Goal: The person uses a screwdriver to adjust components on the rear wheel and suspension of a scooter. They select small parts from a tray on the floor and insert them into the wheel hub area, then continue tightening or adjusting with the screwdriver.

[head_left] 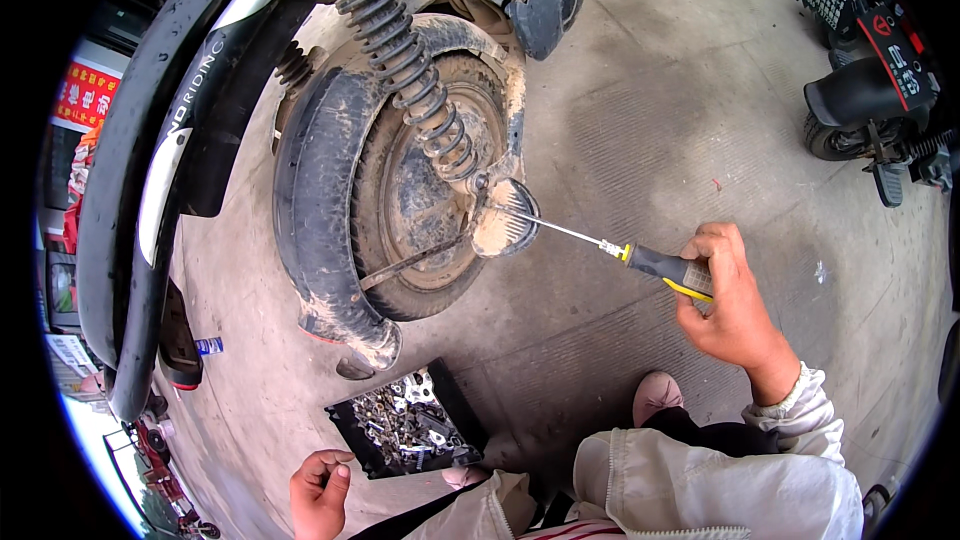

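Observation:
My right hand point(728, 305) is wrapped round the grey-and-yellow handle of a screwdriver point(655, 265). Its long shaft points left, and the tip meets a muddy, ribbed cover point(505, 225) at the hub of a scooter's rear wheel point(430, 180). Above that cover a coil-spring shock absorber point(410, 75) leans up and to the left. A dirty black mudguard point(325, 180) curves round the tyre. My left hand point(322, 495) is low at the left, its fingers curled with thumb and forefinger close together. Whether something small is between them cannot be made out.
A black tray point(470, 430) of loose bolts and metal parts lies on the concrete floor near my feet. The scooter's long black-and-white body panel point(180, 140) rises at the left. Another scooter point(870, 80) stands at the far right. A small blue item point(209, 346) lies on the left.

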Demonstrator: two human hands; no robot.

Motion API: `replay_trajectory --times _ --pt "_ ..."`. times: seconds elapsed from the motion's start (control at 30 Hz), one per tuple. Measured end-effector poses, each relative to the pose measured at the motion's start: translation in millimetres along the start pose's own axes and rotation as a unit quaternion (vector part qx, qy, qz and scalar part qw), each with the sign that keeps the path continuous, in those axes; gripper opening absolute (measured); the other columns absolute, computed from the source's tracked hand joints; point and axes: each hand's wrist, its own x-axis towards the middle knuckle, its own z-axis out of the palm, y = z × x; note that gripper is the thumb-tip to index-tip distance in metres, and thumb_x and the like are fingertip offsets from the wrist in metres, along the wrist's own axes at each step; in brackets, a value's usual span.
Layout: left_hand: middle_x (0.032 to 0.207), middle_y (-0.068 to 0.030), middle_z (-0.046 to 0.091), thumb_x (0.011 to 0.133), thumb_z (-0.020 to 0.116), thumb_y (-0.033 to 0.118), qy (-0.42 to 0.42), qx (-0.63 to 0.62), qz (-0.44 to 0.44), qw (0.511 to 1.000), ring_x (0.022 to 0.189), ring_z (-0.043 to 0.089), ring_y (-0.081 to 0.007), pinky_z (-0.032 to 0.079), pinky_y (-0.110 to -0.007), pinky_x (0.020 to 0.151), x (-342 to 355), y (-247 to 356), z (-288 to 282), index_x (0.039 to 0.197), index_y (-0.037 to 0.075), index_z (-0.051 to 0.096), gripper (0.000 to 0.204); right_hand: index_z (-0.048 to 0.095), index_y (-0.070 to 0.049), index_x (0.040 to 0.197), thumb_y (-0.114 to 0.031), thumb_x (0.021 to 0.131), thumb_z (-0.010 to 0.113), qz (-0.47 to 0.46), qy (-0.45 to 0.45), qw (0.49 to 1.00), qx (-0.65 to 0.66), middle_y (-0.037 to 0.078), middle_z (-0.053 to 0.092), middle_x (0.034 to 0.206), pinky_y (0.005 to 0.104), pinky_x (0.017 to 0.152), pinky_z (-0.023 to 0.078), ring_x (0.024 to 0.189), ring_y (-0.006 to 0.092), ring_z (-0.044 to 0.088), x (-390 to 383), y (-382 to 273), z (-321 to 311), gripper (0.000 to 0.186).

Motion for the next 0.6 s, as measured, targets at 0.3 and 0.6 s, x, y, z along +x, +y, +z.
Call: replay_trajectory --times 0.3,0.6 --pt "0.066 0.0058 0.047 0.099 0.059 0.014 -0.009 0.002 0.004 1.000 0.055 0.036 -0.0022 0.028 -0.021 0.050 3 0 1 0.108 0.000 0.064 0.017 0.065 -0.002 0.113 -0.005 0.078 0.079 -0.002 0.030 1.000 0.001 0.013 0.064 0.107 0.0380 0.082 0.053 0.097 0.0312 0.063 -5 13 -2 0.038" --pt "0.067 0.0063 0.048 0.099 0.060 0.013 -0.005 0.021 0.010 1.000 0.056 0.036 -0.0023 0.029 -0.021 0.051 4 7 10 0.107 0.000 0.065 0.016 0.062 -0.004 0.116 -0.014 0.081 0.078 -0.019 -0.063 0.995 -0.079 0.013 0.065 0.096 0.0399 0.070 0.054 0.082 0.0301 0.066 1 17 -9 0.040"
